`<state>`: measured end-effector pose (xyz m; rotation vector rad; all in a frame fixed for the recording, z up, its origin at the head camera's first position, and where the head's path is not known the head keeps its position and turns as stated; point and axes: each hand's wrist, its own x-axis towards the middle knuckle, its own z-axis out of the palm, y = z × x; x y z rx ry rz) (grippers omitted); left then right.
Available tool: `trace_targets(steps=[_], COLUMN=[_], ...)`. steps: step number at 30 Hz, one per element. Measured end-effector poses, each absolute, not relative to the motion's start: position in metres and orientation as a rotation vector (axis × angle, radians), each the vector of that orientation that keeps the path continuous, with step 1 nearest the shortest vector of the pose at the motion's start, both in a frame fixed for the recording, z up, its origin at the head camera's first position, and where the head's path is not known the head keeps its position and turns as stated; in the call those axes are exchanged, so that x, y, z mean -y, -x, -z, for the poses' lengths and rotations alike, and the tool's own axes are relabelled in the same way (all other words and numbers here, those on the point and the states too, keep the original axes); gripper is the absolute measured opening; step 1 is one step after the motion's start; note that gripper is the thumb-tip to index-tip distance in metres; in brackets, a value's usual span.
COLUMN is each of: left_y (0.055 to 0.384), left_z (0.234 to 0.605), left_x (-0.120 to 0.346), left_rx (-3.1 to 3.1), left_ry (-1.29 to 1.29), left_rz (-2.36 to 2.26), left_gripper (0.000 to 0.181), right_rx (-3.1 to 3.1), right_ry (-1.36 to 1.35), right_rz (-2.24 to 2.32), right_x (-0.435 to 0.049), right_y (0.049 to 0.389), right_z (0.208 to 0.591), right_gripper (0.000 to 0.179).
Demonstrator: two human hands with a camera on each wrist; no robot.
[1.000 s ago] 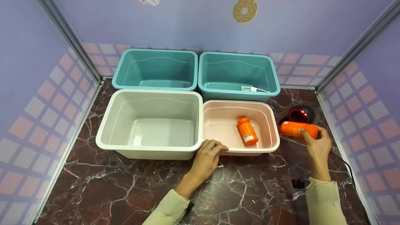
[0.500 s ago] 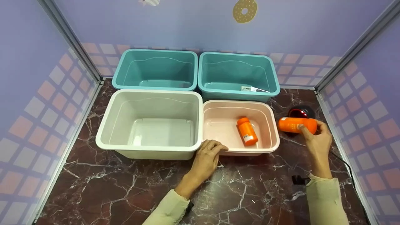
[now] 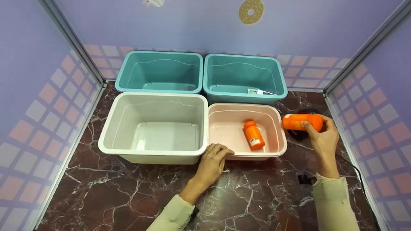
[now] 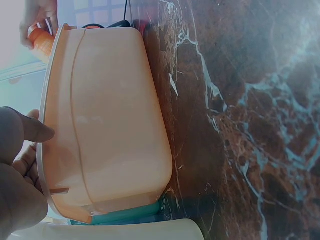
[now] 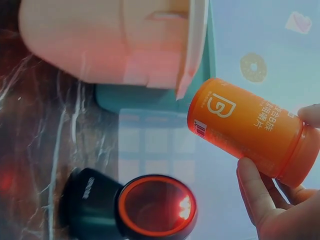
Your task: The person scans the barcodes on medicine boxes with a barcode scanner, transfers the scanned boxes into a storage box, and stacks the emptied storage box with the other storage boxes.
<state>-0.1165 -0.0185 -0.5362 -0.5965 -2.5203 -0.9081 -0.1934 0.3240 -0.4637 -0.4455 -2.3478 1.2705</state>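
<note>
Right hand (image 3: 324, 138) pinches orange bottle (image 3: 297, 122) near its cap end, sideways and raised; base near right rim of pink bin (image 3: 224, 131). Left hand (image 3: 212, 162) grips near rim, thumb outside. Second bottle (image 3: 253, 134) lies inside, more room leftward than rightward.

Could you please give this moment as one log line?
right hand: holds orange bottle near black device | left hand: grips pink bin by rim | bin: second orange bottle lying inside

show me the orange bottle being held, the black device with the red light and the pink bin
Held bottle (image 5: 245, 129): right wrist view, printed side
Black device (image 5: 145, 206): right wrist view, round face
Pink bin (image 3: 226, 133): head view, bare floor
</note>
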Motion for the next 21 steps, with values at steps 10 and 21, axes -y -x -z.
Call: trace_targets(steps=[10,21], left_y=[0.116,0.116], left_z=[0.536,0.538], left_x=[0.018,0.019], left_rx=[2.524,2.503], left_ry=[0.598,0.61], left_rz=[0.911,0.895], left_gripper=[0.04,0.041], right_rx=[2.294,2.255], right_ry=[0.282,0.099], right_rz=[-1.406,-1.519], right_x=[-0.296,-0.246], right_y=[0.207,0.204], right_z=[0.45,0.414], right_gripper=[0.048,0.05])
